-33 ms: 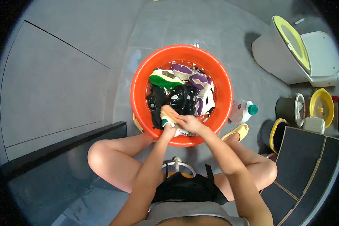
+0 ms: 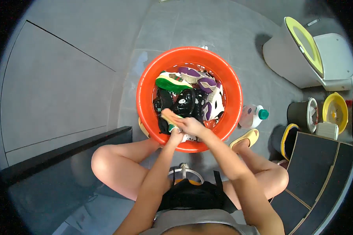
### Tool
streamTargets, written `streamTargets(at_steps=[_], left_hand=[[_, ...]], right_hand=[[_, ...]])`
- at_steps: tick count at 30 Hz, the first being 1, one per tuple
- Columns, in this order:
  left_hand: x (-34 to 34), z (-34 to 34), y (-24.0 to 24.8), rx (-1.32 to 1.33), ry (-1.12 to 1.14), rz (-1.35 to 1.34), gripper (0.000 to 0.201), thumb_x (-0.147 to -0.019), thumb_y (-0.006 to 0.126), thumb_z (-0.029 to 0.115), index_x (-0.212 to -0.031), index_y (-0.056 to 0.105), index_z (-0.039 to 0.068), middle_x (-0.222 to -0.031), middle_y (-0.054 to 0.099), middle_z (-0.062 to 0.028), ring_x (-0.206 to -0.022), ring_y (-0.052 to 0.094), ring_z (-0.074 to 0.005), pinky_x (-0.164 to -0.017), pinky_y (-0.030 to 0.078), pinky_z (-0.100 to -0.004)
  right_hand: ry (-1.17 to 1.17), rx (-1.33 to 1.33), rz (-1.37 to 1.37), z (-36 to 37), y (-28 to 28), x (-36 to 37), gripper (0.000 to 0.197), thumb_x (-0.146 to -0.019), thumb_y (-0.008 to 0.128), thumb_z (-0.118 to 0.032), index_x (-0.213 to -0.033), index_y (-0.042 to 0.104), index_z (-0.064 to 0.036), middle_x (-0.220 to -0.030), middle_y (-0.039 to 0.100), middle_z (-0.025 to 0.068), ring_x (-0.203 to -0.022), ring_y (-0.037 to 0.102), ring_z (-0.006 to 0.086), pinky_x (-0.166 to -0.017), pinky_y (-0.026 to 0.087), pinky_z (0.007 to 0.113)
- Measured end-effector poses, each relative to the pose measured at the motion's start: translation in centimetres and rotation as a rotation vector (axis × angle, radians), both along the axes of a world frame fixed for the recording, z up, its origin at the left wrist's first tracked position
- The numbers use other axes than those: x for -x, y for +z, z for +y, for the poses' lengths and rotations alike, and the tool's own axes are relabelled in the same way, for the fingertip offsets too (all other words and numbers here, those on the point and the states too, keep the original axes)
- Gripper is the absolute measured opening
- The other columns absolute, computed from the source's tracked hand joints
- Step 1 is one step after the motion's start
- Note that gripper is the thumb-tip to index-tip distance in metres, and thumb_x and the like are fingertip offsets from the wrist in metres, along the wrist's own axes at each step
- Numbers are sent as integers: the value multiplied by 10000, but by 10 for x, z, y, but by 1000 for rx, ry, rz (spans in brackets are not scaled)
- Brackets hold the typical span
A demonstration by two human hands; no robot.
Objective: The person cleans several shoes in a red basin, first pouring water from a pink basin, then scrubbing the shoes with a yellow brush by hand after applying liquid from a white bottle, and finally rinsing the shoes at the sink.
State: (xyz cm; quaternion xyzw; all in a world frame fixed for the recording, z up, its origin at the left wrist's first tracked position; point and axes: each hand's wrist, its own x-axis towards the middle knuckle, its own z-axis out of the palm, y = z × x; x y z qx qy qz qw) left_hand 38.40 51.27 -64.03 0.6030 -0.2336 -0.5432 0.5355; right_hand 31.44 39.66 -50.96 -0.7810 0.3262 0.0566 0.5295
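A round orange-red basin [image 2: 231, 88] of water sits between my feet, with several shoes in it. At its near edge my left hand [image 2: 176, 137] is closed on a white shoe with green parts [image 2: 171, 127], mostly hidden by my hands. My right hand [image 2: 190, 126] grips a tan scrubbing brush [image 2: 168, 114] and presses it along that shoe; the bristles are hard to make out. Farther in lie a green-soled shoe [image 2: 171, 83], shiny black footwear [image 2: 184, 102], and purple-and-white shoes [image 2: 213, 102].
A white bottle with a green cap [image 2: 253, 116] stands right of the basin. At the far right are a toilet [image 2: 290, 58], a dark bucket [image 2: 300, 115], a yellow basin [image 2: 335, 102] and a dark cabinet [image 2: 310, 172]. Yellow slippers [image 2: 245, 139] are on my feet.
My right hand and the brush have slid a little to the left across the shoe. My left hand keeps its hold almost in place.
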Motion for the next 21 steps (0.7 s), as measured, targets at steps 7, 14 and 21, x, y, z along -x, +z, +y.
streamTargets(at_steps=[7, 14, 21], left_hand=[[-8, -12, 37, -218, 2, 225, 247, -744, 497, -50, -989, 508, -30, -910, 564, -64, -806, 549, -161, -691, 452, -285], [-1, -21, 38, -161, 92, 257, 318, -730, 497, -68, -1043, 445, -52, -965, 532, -93, -868, 529, -186, -729, 436, -291], [-6, -51, 70, -133, -79, -47, 364, -673, 559, -1, -1017, 475, -88, -939, 556, -152, -906, 526, -224, -787, 412, -299]], right_hand=[[-100, 18, 17, -10, -24, 119, 310, -824, 442, -285, -1090, 522, -147, -864, 579, 181, -786, 579, 300, -703, 453, 365], [-171, 139, 211, 16, -28, 156, 292, -825, 466, -207, -1091, 517, -98, -838, 581, 190, -752, 582, 298, -686, 457, 333], [-615, 206, 143, 28, -31, 123, 340, -843, 447, -198, -1173, 454, -119, -937, 577, 186, -858, 579, 245, -753, 431, 304]])
